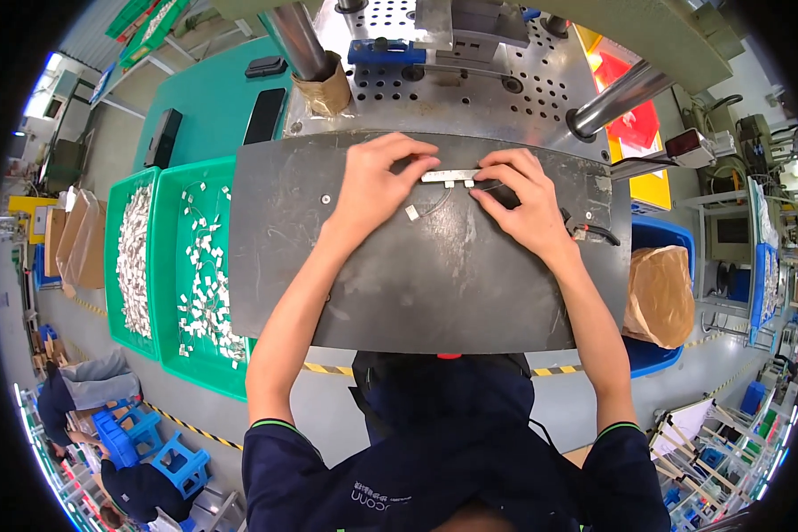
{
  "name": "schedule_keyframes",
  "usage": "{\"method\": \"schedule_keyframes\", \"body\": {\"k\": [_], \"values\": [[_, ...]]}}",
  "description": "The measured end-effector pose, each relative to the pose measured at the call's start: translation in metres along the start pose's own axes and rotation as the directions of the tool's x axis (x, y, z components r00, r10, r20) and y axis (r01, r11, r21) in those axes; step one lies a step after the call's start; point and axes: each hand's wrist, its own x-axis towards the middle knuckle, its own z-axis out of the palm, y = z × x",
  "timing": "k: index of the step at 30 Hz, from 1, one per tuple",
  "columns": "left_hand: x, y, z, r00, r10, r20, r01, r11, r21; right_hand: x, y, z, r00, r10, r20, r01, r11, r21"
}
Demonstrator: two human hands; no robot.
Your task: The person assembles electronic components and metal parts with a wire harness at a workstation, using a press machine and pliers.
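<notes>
Over the dark work plate, a short silver ruler-like strip spans the gap between my two hands. My left hand pinches its left end between thumb and fingertips. My right hand has thumb and fingers curled in at the other end, by a thin cable. Two small white connectors sit along the strip's near edge. A thin wire curves from there to another white connector, lying on the plate below my left fingertips. Part of the cable is hidden under my right fingers.
At left, green trays hold many small white connector pieces. A metal press with steel posts stands behind the plate. Black-and-red pliers-like tool lies at right. A paper-lined blue bin stands beyond it. Other people are lower left.
</notes>
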Motion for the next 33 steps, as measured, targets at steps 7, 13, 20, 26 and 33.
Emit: {"method": "schedule_keyframes", "body": {"k": [7,13,20,26,33], "values": [[-0.007,0.004,-0.001,0.998,0.041,0.038,-0.046,0.985,0.165,-0.005,-0.005,0.000,0.998,-0.047,0.029,0.050,0.995,-0.085],[-0.023,0.012,0.015,0.995,0.071,0.071,-0.086,0.966,0.243,-0.007,-0.009,0.004,0.999,-0.040,0.014,0.041,0.993,-0.115],[-0.030,0.016,0.029,0.994,0.106,0.040,-0.113,0.942,0.316,-0.009,-0.011,0.015,0.999,-0.005,-0.037,0.001,0.996,-0.094],[-0.022,0.013,0.018,0.979,0.163,0.126,-0.195,0.932,0.307,-0.008,-0.006,0.013,0.999,0.025,-0.037,-0.026,0.999,-0.037],[-0.011,0.003,0.000,0.926,0.257,0.277,-0.323,0.918,0.231,-0.002,0.002,0.000,0.989,0.092,0.113,-0.104,0.989,0.107]]}}
